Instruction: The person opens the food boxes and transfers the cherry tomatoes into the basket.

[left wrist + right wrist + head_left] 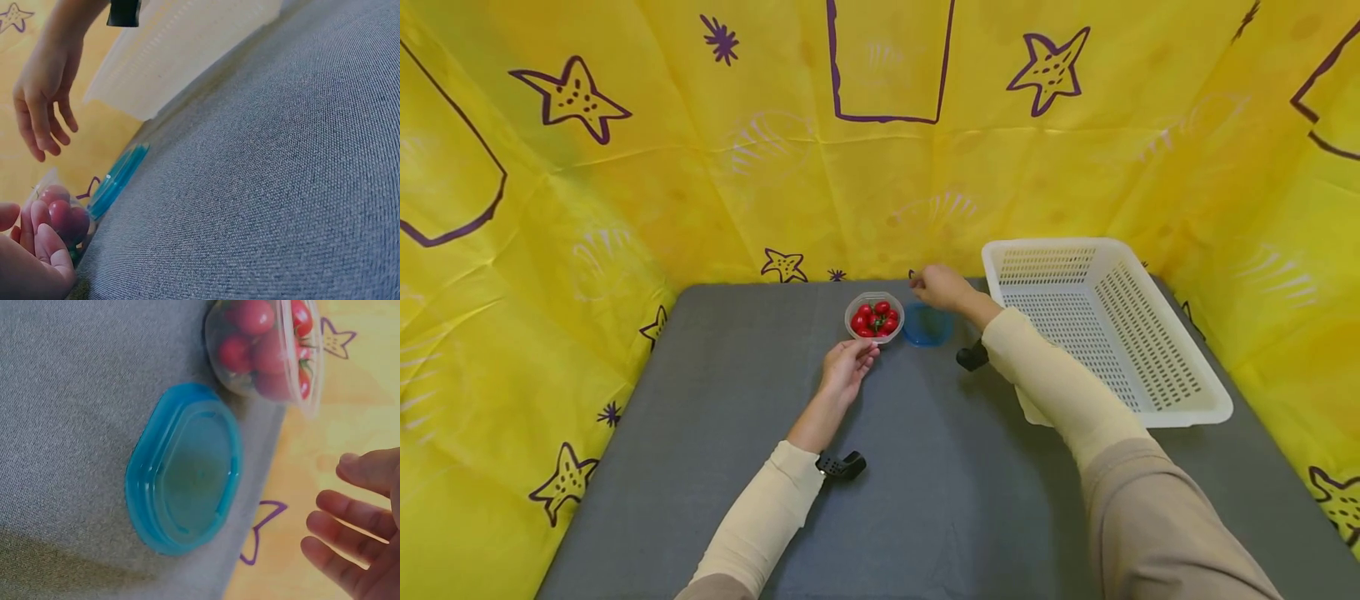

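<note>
A clear plastic container (872, 297) of red cherry tomatoes (236, 354), some with green stems, stands near the far edge of the table. My left hand (844, 371) is at its near side, fingertips right at the rim; in the left wrist view its loosely bent fingers overlap the tomatoes. Just right of the container lies a translucent blue lid (197, 478), flat on the cloth. Over the lid's far side hangs my right hand (943, 287), fingers apart and slightly bent, with nothing in them, as the left wrist view also shows.
A large white perforated plastic basket (1067, 333) stands on the right, beside my right forearm. Grey cloth covers the table (737, 375). Yellow fabric (880, 192) with purple starfish drawings rises behind and along both sides.
</note>
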`<state>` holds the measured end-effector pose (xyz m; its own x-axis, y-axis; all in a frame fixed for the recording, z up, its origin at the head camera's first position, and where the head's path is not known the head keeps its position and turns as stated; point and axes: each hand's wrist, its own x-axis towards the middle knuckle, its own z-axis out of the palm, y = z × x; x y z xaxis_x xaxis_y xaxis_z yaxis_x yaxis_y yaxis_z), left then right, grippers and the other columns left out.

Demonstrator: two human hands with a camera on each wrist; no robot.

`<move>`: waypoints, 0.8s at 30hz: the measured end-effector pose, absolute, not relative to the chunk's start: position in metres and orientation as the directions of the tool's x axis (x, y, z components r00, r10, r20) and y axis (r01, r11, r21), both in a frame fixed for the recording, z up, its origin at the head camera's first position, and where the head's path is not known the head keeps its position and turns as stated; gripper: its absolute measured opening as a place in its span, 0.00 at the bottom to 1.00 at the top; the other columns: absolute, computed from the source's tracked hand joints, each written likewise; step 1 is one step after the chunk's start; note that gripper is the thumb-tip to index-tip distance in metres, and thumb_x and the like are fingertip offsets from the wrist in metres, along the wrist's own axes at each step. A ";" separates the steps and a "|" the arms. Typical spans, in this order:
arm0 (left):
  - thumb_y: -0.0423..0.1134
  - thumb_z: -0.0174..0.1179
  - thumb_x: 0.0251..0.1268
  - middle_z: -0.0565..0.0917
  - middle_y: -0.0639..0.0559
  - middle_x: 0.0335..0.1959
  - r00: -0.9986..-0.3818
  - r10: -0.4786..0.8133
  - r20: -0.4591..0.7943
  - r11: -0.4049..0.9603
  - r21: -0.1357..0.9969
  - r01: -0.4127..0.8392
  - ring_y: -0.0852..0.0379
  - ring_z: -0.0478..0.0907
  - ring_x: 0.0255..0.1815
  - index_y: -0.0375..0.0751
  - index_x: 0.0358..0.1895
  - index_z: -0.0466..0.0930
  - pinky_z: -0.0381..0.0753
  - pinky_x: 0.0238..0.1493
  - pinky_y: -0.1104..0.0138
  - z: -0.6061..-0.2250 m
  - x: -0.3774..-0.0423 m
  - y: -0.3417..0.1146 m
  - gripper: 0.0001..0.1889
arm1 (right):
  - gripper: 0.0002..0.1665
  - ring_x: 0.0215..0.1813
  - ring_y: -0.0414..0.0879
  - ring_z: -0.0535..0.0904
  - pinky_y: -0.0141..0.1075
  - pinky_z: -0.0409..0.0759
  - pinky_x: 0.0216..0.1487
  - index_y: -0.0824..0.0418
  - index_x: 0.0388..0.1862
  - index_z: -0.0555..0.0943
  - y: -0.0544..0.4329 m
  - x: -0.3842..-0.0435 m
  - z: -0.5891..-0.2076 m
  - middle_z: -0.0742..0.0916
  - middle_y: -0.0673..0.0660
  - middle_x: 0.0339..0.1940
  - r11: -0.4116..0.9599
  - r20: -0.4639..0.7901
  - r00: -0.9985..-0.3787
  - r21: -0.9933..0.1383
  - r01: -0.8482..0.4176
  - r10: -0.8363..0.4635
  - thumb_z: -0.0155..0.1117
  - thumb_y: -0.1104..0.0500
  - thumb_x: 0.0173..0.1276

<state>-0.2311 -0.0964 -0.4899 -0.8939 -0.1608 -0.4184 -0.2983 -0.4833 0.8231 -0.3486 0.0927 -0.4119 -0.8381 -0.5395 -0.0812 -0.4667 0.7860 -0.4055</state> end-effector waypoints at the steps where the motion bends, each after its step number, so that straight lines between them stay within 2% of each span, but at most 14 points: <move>1: 0.33 0.59 0.67 0.86 0.56 0.24 -0.894 -0.159 -0.419 -0.485 0.822 -0.299 0.63 0.82 0.25 0.39 0.36 0.77 0.80 0.38 0.71 -0.490 -0.231 -0.097 0.02 | 0.19 0.56 0.57 0.82 0.47 0.78 0.59 0.68 0.57 0.80 0.092 -0.347 -0.410 0.85 0.64 0.54 0.777 -0.071 -0.833 -0.412 -0.477 -0.549 0.54 0.60 0.73; 8: 0.33 0.58 0.68 0.85 0.56 0.24 -0.899 -0.137 -0.417 -0.490 0.817 -0.304 0.62 0.82 0.25 0.40 0.35 0.77 0.79 0.39 0.70 -0.490 -0.230 -0.098 0.02 | 0.16 0.52 0.56 0.83 0.47 0.80 0.56 0.68 0.54 0.81 0.086 -0.334 -0.402 0.87 0.64 0.51 0.723 -0.017 -0.795 -0.428 -0.543 -0.607 0.56 0.63 0.71; 18: 0.32 0.57 0.68 0.85 0.57 0.22 -0.900 -0.122 -0.419 -0.501 0.808 -0.309 0.63 0.82 0.25 0.41 0.34 0.76 0.78 0.37 0.71 -0.491 -0.231 -0.099 0.03 | 0.16 0.52 0.56 0.83 0.46 0.80 0.55 0.68 0.55 0.80 0.073 -0.324 -0.402 0.86 0.64 0.51 0.690 -0.022 -0.769 -0.458 -0.561 -0.639 0.58 0.63 0.71; 24: 0.32 0.57 0.68 0.85 0.58 0.22 -0.909 -0.101 -0.404 -0.501 0.810 -0.304 0.64 0.81 0.25 0.38 0.37 0.75 0.76 0.35 0.72 -0.493 -0.233 -0.100 0.01 | 0.15 0.51 0.54 0.83 0.46 0.80 0.54 0.65 0.53 0.82 0.065 -0.321 -0.409 0.87 0.62 0.50 0.681 -0.035 -0.747 -0.443 -0.583 -0.664 0.61 0.61 0.70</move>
<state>-0.2325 -0.0996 -0.4934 -0.9092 -0.1011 -0.4039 -0.3040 -0.5015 0.8100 -0.3205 0.0645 -0.4087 -0.7473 -0.6636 -0.0353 -0.5835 0.6806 -0.4430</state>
